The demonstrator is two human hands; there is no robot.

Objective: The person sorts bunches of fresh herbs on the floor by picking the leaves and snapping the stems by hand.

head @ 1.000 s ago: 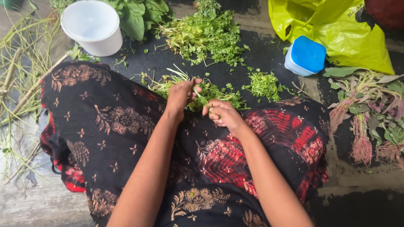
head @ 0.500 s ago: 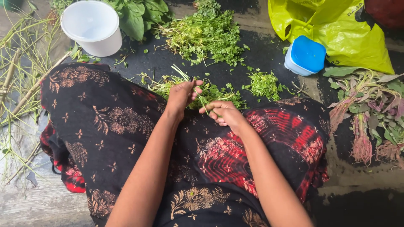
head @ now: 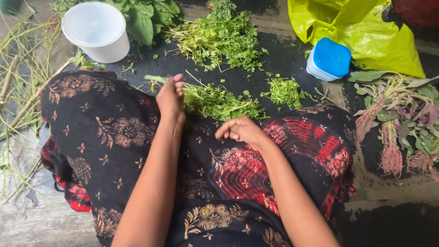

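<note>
Since half a second ago the two hands have drawn apart: the left hand (head: pixel 170 97) has swung out to the left with a green stem (head: pixel 154 78) pinched in its closed fingers, while the right hand (head: pixel 242 130) has dropped back onto the lap, loosely curled; I cannot tell whether it holds anything. The stem pokes out leftward past the knuckles, on the side where bare stalks (head: pixel 18 87) already lie on the floor, which may be why it is carried that way.

Just ahead of the knees lies the herb bunch (head: pixel 219 101) both hands were at, within easy reach. Beyond it sits a larger leafy heap (head: pixel 219 39), and a small pile (head: pixel 284 90) lies to the right, apart from the bunch. A white bowl (head: pixel 97 31) stands upper left, a blue-lidded tub (head: pixel 329 59) against a yellow bag (head: pixel 366 32). Red-rooted greens (head: pixel 393 119) lie far right.
</note>
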